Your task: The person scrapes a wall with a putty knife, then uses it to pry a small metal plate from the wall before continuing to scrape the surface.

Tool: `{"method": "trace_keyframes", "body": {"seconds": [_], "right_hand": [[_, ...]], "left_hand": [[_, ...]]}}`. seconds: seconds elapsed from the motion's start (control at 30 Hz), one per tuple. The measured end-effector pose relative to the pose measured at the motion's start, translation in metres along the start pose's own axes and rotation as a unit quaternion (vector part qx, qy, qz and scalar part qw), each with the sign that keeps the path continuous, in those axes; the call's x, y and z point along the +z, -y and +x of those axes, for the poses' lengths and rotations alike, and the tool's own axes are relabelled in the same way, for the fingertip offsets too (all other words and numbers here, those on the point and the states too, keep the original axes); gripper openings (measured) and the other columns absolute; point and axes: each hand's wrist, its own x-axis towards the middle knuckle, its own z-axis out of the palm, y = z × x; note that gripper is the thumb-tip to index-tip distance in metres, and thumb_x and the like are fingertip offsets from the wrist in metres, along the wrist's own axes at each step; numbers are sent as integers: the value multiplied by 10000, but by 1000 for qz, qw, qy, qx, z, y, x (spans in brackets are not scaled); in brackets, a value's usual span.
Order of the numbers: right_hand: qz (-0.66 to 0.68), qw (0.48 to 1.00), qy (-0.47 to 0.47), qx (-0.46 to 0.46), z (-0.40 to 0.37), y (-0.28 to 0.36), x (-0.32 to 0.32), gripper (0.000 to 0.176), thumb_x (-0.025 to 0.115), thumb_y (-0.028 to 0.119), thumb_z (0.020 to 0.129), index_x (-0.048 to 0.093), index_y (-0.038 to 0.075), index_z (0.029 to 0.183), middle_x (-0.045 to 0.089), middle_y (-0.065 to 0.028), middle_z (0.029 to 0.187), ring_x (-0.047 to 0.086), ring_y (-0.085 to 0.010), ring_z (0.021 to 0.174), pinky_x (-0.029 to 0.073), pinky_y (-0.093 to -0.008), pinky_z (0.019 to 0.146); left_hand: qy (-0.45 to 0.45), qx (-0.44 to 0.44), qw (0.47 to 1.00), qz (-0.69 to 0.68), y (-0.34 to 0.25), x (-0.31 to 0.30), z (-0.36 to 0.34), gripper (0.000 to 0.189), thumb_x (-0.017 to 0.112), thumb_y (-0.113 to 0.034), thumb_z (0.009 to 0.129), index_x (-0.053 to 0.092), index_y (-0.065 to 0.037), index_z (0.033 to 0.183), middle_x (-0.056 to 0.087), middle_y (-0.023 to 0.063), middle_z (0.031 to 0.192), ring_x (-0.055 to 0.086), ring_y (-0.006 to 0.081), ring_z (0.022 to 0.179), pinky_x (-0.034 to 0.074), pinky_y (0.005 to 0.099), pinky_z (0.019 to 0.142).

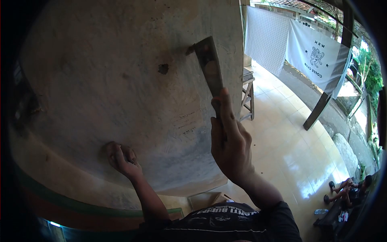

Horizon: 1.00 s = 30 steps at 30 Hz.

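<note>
My right hand (231, 141) is wrapped round the handle of a putty knife (210, 66), index finger stretched along it. The wide blade points up, its edge close to the bare plaster wall (137, 101). A small brown patch (190, 50) sits at the blade's corner, and a dark chipped hole (163, 69) shows to its left. Lower on the left, my left hand (121, 157) is closed with its knuckles near the wall; I cannot tell what, if anything, is inside it.
Right of the wall's edge, a wooden stand (248, 94) is on the shiny tiled floor (278, 141). White cloth banners (316, 56) hang by a dark post (316, 111). A person (350, 189) sits at lower right near a plastic bottle (321, 211).
</note>
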Motion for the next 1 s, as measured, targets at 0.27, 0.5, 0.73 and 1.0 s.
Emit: {"method": "trace_keyframes", "body": {"seconds": [0.27, 0.5, 0.73, 1.0], "right_hand": [[85, 996, -30, 18, 0, 0, 5, 592, 473, -53, 881, 280, 38, 1433, 638, -179, 1047, 651, -196, 816, 526, -300, 679], [259, 949, 49, 171, 9, -21, -10, 565, 513, 6, 896, 307, 22, 1421, 634, -135, 1069, 594, -114, 868, 473, -248, 774], [186, 971, 130, 78, 18, -46, -48, 543, 553, 1, 872, 395, 66, 1387, 655, -129, 1093, 646, -159, 889, 504, -292, 786], [36, 998, -6, -53, 24, -39, -40, 530, 570, 22, 859, 448, 128, 1363, 683, -87, 943, 631, -123, 665, 528, -296, 579]], "left_hand": [[24, -15, 1000, -4, -1, -5, 1, 173, 583, -188, 845, 523, -38, 909, 353, -18, 480, 235, 63, 342, 186, 213, 325], [73, -14, 997, -3, 3, -14, 6, 178, 561, -187, 859, 523, -35, 942, 368, -23, 485, 251, 58, 353, 203, 215, 334], [60, -46, 997, -9, -4, -14, -6, 156, 557, -183, 858, 516, -47, 921, 372, -25, 499, 261, 60, 359, 211, 211, 342], [33, -79, 996, 31, -11, -31, -13, 150, 581, -198, 835, 501, -81, 884, 360, -27, 520, 285, 51, 373, 217, 202, 348]]}}
